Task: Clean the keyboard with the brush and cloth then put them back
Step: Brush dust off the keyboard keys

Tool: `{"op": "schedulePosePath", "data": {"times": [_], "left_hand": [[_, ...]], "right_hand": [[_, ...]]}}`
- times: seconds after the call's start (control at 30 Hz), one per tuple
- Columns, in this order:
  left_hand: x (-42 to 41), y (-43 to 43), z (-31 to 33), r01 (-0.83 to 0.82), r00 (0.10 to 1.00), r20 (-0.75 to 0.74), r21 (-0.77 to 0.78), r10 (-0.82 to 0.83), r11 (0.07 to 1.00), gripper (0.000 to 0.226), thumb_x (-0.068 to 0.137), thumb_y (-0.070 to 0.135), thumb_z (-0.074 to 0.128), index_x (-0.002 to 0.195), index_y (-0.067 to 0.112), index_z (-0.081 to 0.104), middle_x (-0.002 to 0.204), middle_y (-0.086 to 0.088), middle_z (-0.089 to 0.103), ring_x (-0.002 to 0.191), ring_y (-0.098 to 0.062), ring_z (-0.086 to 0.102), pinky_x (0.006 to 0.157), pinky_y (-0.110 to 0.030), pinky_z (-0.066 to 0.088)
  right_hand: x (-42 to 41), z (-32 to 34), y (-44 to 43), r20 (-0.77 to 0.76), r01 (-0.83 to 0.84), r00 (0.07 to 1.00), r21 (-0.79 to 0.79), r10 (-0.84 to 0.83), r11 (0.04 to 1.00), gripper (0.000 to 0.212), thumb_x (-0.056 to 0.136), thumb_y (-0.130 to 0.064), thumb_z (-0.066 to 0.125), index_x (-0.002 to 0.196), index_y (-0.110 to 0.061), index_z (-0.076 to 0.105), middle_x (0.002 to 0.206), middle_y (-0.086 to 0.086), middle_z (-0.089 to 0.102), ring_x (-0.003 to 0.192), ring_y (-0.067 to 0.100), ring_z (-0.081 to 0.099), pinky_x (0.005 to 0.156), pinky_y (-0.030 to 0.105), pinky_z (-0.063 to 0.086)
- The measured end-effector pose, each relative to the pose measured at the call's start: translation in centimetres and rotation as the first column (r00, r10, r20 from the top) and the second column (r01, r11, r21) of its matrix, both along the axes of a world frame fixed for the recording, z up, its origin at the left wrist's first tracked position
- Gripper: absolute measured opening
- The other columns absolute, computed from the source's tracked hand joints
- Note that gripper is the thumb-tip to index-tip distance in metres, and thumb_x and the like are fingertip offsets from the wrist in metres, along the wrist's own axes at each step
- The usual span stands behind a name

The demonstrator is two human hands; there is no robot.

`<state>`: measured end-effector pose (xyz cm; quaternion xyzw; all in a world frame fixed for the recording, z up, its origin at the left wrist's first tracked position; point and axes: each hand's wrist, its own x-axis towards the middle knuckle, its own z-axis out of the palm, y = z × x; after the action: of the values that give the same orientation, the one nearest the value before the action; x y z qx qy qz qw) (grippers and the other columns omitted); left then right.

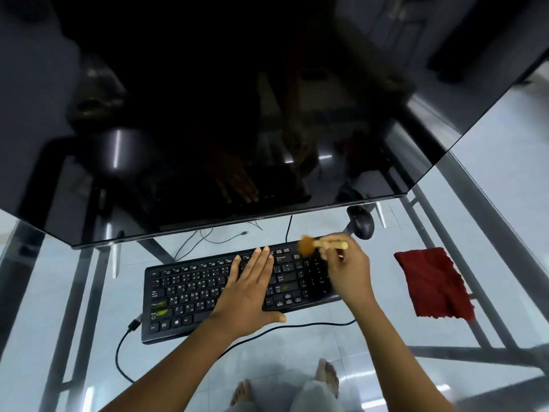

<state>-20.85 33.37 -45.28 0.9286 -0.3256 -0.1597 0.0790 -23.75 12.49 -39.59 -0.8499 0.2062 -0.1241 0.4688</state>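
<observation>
A black keyboard point(190, 292) lies on the glass desk in front of me. My left hand point(252, 289) rests flat on its middle keys, fingers straight and pointing away. My right hand point(347, 272) hovers over the keypad end and pinches the pale wooden handle of a small brush point(315, 244). Blurred, its brown bristles sit over the keyboard's far right corner. A red cloth point(433, 282) lies crumpled on the glass to the right of the keyboard, apart from both hands.
A large dark monitor point(208, 129) overhangs the far side of the keyboard. A black mouse point(363, 223) sits behind the brush. Cables point(124, 352) trail off the keyboard's left and near sides. The metal desk frame point(463, 281) and my bare feet show through the glass.
</observation>
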Motion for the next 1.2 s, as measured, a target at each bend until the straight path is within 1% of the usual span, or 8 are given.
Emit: {"op": "schedulePosePath", "data": {"times": [0.13, 0.3, 0.43, 0.53, 0.67, 0.9, 1.0, 1.2], "left_hand": [[0.0, 0.0, 0.1, -0.002, 1.0, 0.003, -0.01, 0.002, 1.0, 0.119, 0.074, 0.081, 0.046, 0.15, 0.015, -0.019, 0.155, 0.002, -0.032, 0.139, -0.011, -0.035, 0.117, -0.048, -0.015], [-0.1, -0.3, 0.2, -0.016, 1.0, -0.002, -0.007, 0.016, 1.0, 0.118, 0.074, 0.083, 0.042, 0.15, 0.015, -0.017, 0.155, 0.001, -0.031, 0.14, -0.012, -0.034, 0.117, -0.048, -0.015], [-0.1, -0.3, 0.3, -0.033, 0.999, 0.032, -0.011, 0.034, 0.999, 0.112, 0.077, 0.083, 0.036, 0.151, 0.014, -0.012, 0.157, 0.0, -0.025, 0.141, -0.014, -0.03, 0.116, -0.047, -0.016], [-0.2, -0.4, 0.2, -0.037, 0.999, 0.039, -0.005, 0.037, 0.999, 0.112, 0.077, 0.083, 0.035, 0.151, 0.015, -0.013, 0.157, 0.0, -0.024, 0.142, -0.014, -0.028, 0.116, -0.047, -0.015], [-0.1, -0.5, -0.1, -0.041, 0.998, 0.055, -0.006, 0.041, 0.999, 0.113, 0.074, 0.085, 0.034, 0.152, 0.014, -0.008, 0.159, 0.0, -0.019, 0.144, -0.014, -0.025, 0.117, -0.048, -0.012], [-0.3, -0.7, 0.0, -0.05, 0.997, 0.051, 0.005, 0.049, 0.999, 0.115, 0.071, 0.086, 0.029, 0.152, 0.015, -0.011, 0.158, -0.002, -0.024, 0.142, -0.015, -0.029, 0.115, -0.047, -0.016], [-0.3, -0.3, -0.1, -0.083, 0.995, 0.057, -0.005, 0.083, 0.997, 0.118, 0.068, 0.089, 0.028, 0.152, 0.015, -0.008, 0.158, -0.005, -0.024, 0.142, -0.017, -0.03, 0.115, -0.049, -0.016], [-0.5, 1.4, 0.2, -0.132, 0.989, 0.064, -0.039, 0.135, 0.99, 0.119, 0.07, 0.088, 0.034, 0.153, 0.013, -0.005, 0.158, -0.004, -0.021, 0.143, -0.016, -0.028, 0.114, -0.048, -0.019]], "right_hand": [[-0.8, -0.1, -0.2, -0.012, -0.037, 0.999, 0.163, 0.039, 0.986, 0.01, 0.097, -0.012, 0.056, 0.092, -0.018, 0.064, 0.083, 0.003, 0.073, 0.077, 0.017, 0.072, 0.078, 0.034, 0.057], [-1.6, 0.1, -1.8, 0.066, 0.094, 0.993, 0.066, -0.098, 0.993, 0.013, 0.097, -0.011, 0.054, 0.09, -0.02, 0.06, 0.084, 0.003, 0.07, 0.07, 0.008, 0.068, 0.069, 0.017, 0.054], [-2.7, 0.1, -2.5, -0.079, -0.121, 0.989, 0.045, 0.125, 0.992, 0.01, 0.098, -0.016, 0.054, 0.09, -0.014, 0.059, 0.07, -0.004, 0.07, 0.067, 0.01, 0.067, 0.064, 0.02, 0.053], [-3.5, -0.1, -3.4, 0.0, 0.036, 0.999, -0.104, -0.036, 0.994, 0.013, 0.097, -0.018, 0.055, 0.085, -0.023, 0.057, 0.078, -0.002, 0.066, 0.07, 0.013, 0.066, 0.066, 0.025, 0.052], [-4.3, -0.2, -2.8, -0.12, -0.095, 0.989, -0.055, 0.088, 0.994, 0.015, 0.096, -0.022, 0.056, 0.083, -0.016, 0.057, 0.07, 0.002, 0.065, 0.063, 0.017, 0.063, 0.061, 0.031, 0.052], [-4.5, -0.1, -3.0, -0.052, -0.04, 0.998, -0.031, 0.038, 0.999, 0.015, 0.097, -0.017, 0.056, 0.083, -0.011, 0.057, 0.066, -0.003, 0.066, 0.062, 0.007, 0.061, 0.058, 0.012, 0.046], [-3.6, -0.2, -2.7, 0.033, 0.065, 0.998, -0.186, -0.06, 0.98, 0.009, 0.094, -0.01, 0.058, 0.089, -0.014, 0.064, 0.089, 0.001, 0.062, 0.075, 0.004, 0.059, 0.068, 0.004, 0.041], [-0.7, 0.3, 0.7, -0.017, -0.098, 0.995, 0.048, 0.099, 0.994, 0.007, 0.096, -0.016, 0.058, 0.091, -0.015, 0.063, 0.08, -0.004, 0.072, 0.077, 0.015, 0.07, 0.079, 0.033, 0.058]]}}
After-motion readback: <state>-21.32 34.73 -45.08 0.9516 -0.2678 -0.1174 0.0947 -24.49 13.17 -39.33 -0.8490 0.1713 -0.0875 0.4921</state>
